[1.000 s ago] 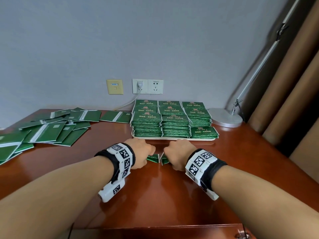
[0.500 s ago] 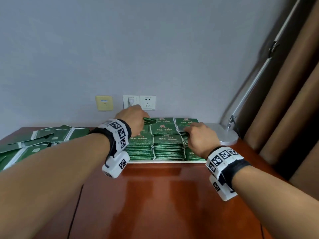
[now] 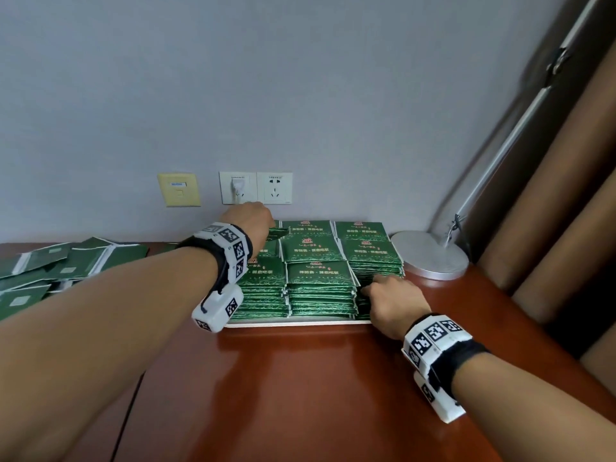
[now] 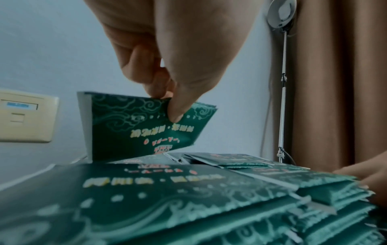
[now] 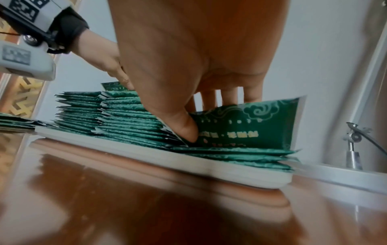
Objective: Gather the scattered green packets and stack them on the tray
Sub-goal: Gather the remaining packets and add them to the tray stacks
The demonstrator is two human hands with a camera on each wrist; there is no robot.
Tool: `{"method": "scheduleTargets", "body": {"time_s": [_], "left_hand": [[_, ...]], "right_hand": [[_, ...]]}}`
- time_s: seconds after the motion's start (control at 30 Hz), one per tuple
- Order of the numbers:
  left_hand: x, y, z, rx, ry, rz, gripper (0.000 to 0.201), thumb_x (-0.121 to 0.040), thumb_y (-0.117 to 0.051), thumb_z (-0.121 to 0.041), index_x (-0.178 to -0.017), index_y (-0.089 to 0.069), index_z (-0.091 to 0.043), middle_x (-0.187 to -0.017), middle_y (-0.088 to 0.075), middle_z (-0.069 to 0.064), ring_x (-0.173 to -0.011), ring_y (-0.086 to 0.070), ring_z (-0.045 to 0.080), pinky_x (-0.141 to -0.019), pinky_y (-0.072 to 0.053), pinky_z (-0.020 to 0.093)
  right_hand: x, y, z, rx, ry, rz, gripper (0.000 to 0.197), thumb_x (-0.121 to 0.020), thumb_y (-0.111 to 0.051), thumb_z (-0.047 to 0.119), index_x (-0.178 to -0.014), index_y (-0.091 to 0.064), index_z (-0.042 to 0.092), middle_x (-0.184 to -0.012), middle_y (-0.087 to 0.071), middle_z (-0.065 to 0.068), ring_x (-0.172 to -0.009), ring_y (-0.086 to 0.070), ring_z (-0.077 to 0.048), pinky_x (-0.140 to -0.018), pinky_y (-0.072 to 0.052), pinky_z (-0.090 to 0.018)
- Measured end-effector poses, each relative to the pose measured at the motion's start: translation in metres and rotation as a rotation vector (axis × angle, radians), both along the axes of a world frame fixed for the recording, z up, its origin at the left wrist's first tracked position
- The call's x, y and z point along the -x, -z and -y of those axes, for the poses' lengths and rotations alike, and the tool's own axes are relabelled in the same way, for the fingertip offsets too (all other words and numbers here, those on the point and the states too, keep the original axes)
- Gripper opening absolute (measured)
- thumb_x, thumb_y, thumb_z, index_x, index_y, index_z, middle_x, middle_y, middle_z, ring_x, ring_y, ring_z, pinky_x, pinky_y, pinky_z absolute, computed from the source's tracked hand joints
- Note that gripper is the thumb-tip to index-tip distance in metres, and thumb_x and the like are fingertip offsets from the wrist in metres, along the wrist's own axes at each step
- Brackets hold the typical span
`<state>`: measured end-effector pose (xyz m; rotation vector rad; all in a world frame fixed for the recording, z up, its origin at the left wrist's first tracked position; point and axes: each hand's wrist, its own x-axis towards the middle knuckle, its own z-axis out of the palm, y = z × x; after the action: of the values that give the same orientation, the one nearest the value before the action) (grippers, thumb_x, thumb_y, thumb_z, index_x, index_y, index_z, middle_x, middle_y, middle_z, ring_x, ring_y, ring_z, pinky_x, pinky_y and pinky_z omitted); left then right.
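Note:
A white tray [image 3: 293, 323] by the wall bears several neat stacks of green packets [image 3: 316, 271]. My left hand [image 3: 258, 218] reaches over the far left stack and pinches one green packet [image 4: 142, 129] by its top edge, held upright just above the pile. My right hand [image 3: 383, 291] is at the low front right stack. Its thumb and fingers grip another green packet [image 5: 240, 127], standing on edge on that stack. More loose green packets [image 3: 50, 271] lie scattered on the table at the far left.
A lamp's round metal base [image 3: 430, 258] stands right of the tray, its arm slanting up to the right. Wall sockets [image 3: 255, 187] with a plug sit behind the tray. Brown curtains [image 3: 550, 195] hang at the right. The tray rests on a polished wooden table [image 3: 300, 395].
Both hands have gone from the table in front of the tray up onto the stacks, each carrying a packet. My right hand has since dropped to the front right stack.

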<state>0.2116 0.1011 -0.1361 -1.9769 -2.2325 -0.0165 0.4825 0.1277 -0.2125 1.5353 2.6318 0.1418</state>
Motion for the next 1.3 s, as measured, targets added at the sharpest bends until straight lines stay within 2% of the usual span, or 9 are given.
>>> {"method": "scheduleTargets", "body": {"time_s": [0.1, 0.33, 0.47, 0.53, 0.67, 0.73, 0.83, 1.1, 1.3], "left_hand": [[-0.001, 0.002, -0.007, 0.066, -0.007, -0.085, 0.041, -0.089, -0.055, 0.003, -0.127, -0.065, -0.010, -0.124, -0.060, 0.012, -0.105, -0.062, 0.028, -0.093, -0.052, 0.036], [-0.004, 0.006, -0.015, 0.207, -0.049, -0.186, 0.027, -0.090, -0.059, -0.003, -0.116, -0.061, -0.006, -0.109, -0.058, 0.013, -0.101, -0.063, 0.030, -0.086, -0.055, 0.038], [-0.004, 0.011, -0.013, 0.255, -0.056, -0.115, 0.005, -0.088, -0.055, -0.011, -0.087, -0.060, -0.011, -0.083, -0.056, 0.005, -0.078, -0.060, 0.024, -0.065, -0.050, 0.030], [-0.003, 0.015, -0.013, 0.268, -0.068, -0.088, 0.017, -0.091, -0.052, -0.021, -0.079, -0.058, -0.011, -0.086, -0.061, 0.005, -0.075, -0.057, 0.022, -0.064, -0.047, 0.028], [-0.003, 0.019, -0.012, 0.289, -0.102, -0.063, 0.040, -0.097, -0.044, -0.040, -0.122, -0.066, -0.017, -0.123, -0.065, 0.006, -0.104, -0.062, 0.024, -0.083, -0.049, 0.032], [-0.004, 0.019, -0.011, 0.284, -0.109, -0.061, 0.044, -0.099, -0.041, -0.043, -0.128, -0.063, -0.018, -0.129, -0.063, 0.005, -0.110, -0.061, 0.024, -0.087, -0.049, 0.033], [-0.006, 0.019, -0.009, 0.274, -0.090, -0.072, 0.044, -0.100, -0.040, -0.044, -0.130, -0.062, -0.019, -0.129, -0.063, 0.005, -0.110, -0.061, 0.024, -0.090, -0.051, 0.034], [-0.010, 0.018, -0.005, 0.276, -0.087, -0.039, 0.042, -0.100, -0.043, -0.040, -0.133, -0.058, -0.018, -0.134, -0.059, 0.008, -0.117, -0.059, 0.026, -0.095, -0.050, 0.036], [-0.012, 0.017, 0.000, 0.284, -0.076, -0.039, 0.041, -0.102, -0.044, -0.036, -0.136, -0.054, -0.016, -0.133, -0.059, 0.011, -0.112, -0.060, 0.026, -0.091, -0.051, 0.034]], "right_hand": [[0.002, 0.002, 0.001, 0.033, 0.005, -0.009, 0.045, -0.086, -0.049, 0.019, -0.128, -0.062, 0.021, -0.120, -0.059, -0.002, -0.117, -0.055, -0.029, -0.093, -0.049, -0.039], [0.000, 0.005, 0.001, 0.069, 0.023, -0.016, 0.046, -0.085, -0.052, 0.028, -0.130, -0.061, 0.023, -0.125, -0.059, -0.001, -0.118, -0.055, -0.029, -0.092, -0.048, -0.036], [0.002, 0.005, 0.002, 0.105, 0.024, -0.018, 0.043, -0.083, -0.053, 0.034, -0.123, -0.061, 0.020, -0.121, -0.061, -0.003, -0.117, -0.055, -0.031, -0.093, -0.047, -0.038], [0.001, 0.007, 0.001, 0.124, 0.026, -0.014, 0.044, -0.086, -0.053, 0.044, -0.123, -0.060, 0.020, -0.125, -0.061, -0.003, -0.120, -0.054, -0.031, -0.097, -0.047, -0.042], [-0.004, 0.015, -0.006, 0.227, 0.051, -0.014, 0.065, -0.095, -0.034, 0.068, -0.151, -0.034, 0.035, -0.159, -0.031, 0.013, -0.147, -0.026, -0.028, -0.110, -0.026, -0.065], [-0.009, 0.021, -0.013, 0.280, 0.068, -0.044, 0.065, -0.094, -0.021, 0.070, -0.154, -0.022, 0.042, -0.163, -0.017, 0.018, -0.151, -0.014, -0.027, -0.110, -0.020, -0.070], [-0.016, 0.037, -0.028, 0.250, 0.021, -0.070, 0.082, -0.075, -0.011, 0.073, -0.152, -0.019, 0.046, -0.164, -0.017, 0.014, -0.150, -0.019, -0.028, -0.109, -0.027, -0.067], [-0.012, 0.028, -0.027, 0.203, 0.007, -0.114, 0.059, -0.091, -0.048, 0.042, -0.149, -0.036, 0.038, -0.154, -0.038, 0.012, -0.131, -0.042, -0.030, -0.099, -0.045, -0.056], [-0.008, 0.025, -0.028, 0.193, 0.025, -0.136, 0.052, -0.095, -0.055, 0.040, -0.146, -0.041, 0.038, -0.150, -0.043, 0.016, -0.132, -0.042, -0.026, -0.103, -0.041, -0.057]]}}
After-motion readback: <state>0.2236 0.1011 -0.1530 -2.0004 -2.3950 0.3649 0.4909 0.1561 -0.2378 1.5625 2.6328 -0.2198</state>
